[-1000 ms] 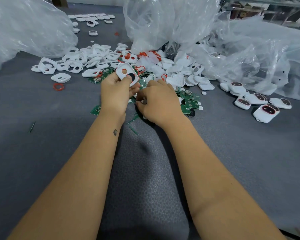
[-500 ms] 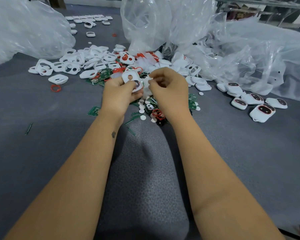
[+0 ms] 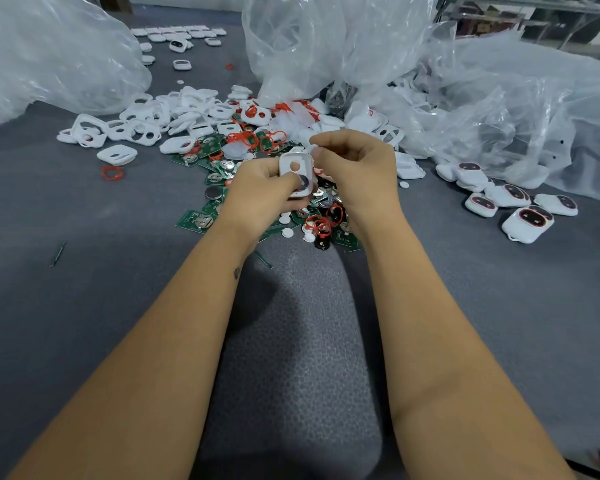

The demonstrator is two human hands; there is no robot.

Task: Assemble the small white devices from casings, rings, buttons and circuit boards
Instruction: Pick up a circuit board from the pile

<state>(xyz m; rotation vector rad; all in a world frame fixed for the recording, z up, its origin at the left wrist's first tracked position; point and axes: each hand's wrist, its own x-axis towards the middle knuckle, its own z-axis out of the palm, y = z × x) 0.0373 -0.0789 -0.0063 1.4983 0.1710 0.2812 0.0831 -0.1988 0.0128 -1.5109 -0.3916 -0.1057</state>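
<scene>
My left hand (image 3: 262, 197) grips a white casing (image 3: 296, 169) with two holes, its inner side toward me, thumb over the lower hole. My right hand (image 3: 357, 168) is curled at the casing's right edge, fingertips against it; whether they pinch a small part is hidden. Under both hands lies a heap of green circuit boards (image 3: 194, 221), red rings (image 3: 321, 225) and small white buttons (image 3: 287, 232). White casings (image 3: 116, 154) are scattered behind. Several assembled devices (image 3: 527, 225) lie at the right.
Large clear plastic bags (image 3: 49, 57) stand at the back left, the middle and the right (image 3: 499, 98). A loose red ring (image 3: 112, 173) lies at the left. More white parts (image 3: 181, 32) sit in rows at the far back on the grey mat (image 3: 84, 289).
My right hand has left the pile and come up to the casing's right edge. My left hand has drawn the casing a little lower and nearer.
</scene>
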